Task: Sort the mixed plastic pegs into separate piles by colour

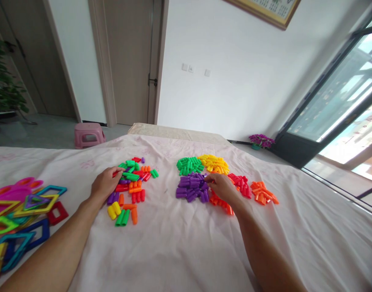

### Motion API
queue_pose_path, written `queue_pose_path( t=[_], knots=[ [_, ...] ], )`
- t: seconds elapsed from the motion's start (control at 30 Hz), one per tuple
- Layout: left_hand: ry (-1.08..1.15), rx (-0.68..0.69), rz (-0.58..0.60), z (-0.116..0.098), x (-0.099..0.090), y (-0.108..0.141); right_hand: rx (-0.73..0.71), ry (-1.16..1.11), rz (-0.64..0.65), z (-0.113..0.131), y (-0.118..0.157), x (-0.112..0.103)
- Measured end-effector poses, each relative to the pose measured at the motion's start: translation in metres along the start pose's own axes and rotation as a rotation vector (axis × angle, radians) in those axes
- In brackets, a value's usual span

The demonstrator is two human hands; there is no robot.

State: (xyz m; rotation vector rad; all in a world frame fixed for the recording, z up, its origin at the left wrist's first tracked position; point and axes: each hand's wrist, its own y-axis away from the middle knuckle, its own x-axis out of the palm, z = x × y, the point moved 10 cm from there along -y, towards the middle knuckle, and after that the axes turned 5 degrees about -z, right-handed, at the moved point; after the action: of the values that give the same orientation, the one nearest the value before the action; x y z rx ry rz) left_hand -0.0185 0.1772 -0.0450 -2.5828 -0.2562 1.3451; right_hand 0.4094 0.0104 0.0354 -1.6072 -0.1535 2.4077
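Note:
On the left of the cloth lies a mixed heap of small plastic tube pieces (131, 177) in green, red, orange, purple and yellow. My left hand (106, 183) is at its left edge, fingers closed in a pinch, with a bit of red piece (116, 173) showing at the fingertips. My right hand (220, 185) reaches to the right edge of a purple pile (190, 187). Its fingers are drawn together, and whatever is between them is hidden. Around it are piles of green (189, 165), yellow (214, 164), red (241, 184) and orange pieces (263, 192).
Flat magnetic-looking frames (28, 219) and a pink paw-shaped thing (16, 190) lie at the far left. A pale cloth (174, 247) with wrinkles covers the table. Beyond it are a pink stool (88, 135) and a pot of purple flowers (261, 140).

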Motion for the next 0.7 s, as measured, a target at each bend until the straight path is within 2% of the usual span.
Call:
queue_pose_path(
  t=[0.13,0.23,0.33,0.4,0.53,0.63,0.7],
  knots=[
    [0.002,0.016,-0.006,0.002,0.002,-0.002,-0.007,-0.088,-0.082,0.005,0.000,-0.005],
    [0.011,0.028,-0.007,0.003,0.003,-0.003,-0.029,-0.167,-0.213,0.011,0.002,-0.016],
    [0.022,0.030,-0.011,0.006,0.006,-0.005,-0.106,-0.296,-0.283,0.035,0.010,-0.015],
    [0.043,0.036,-0.013,0.007,0.007,-0.006,-0.215,-0.362,-0.246,0.064,0.021,-0.001],
    [0.150,0.118,-0.032,0.000,0.007,-0.005,-0.454,-0.386,-0.081,0.126,0.056,0.051],
    [0.182,0.170,0.016,-0.008,0.010,-0.001,-0.535,-0.355,-0.023,0.147,0.077,0.085],
    [0.152,0.211,0.079,-0.016,0.014,0.004,-0.579,-0.321,0.001,0.153,0.085,0.098]
  ],
)
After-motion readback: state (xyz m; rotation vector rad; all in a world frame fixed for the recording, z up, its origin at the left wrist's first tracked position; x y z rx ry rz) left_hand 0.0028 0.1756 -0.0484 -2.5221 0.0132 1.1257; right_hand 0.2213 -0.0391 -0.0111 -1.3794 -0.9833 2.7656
